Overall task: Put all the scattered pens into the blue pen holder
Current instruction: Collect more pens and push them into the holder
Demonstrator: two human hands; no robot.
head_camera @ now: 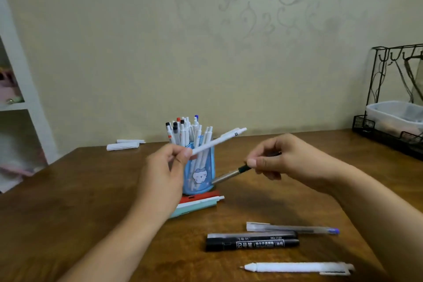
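The blue pen holder (198, 176) stands mid-table, crammed with several white pens. My left hand (166, 167) pinches a white pen (219, 141) that slants up to the right in front of the holder's rim. My right hand (281, 159) holds a silver and dark pen (231, 174), its tip pointing down-left toward the holder's side. On the table near me lie a clear blue-capped pen (295, 229), a black marker (251, 243) with a grey pen against it, and a white pen (297, 267). Red, white and teal pens (199, 204) lie at the holder's foot.
The brown wooden table (68, 201) meets a beige wall. Two rolled white papers (124, 145) lie at the back left. A black wire rack (389, 107) with a white tub stands at the back right. A white shelf unit (20, 89) is at the left.
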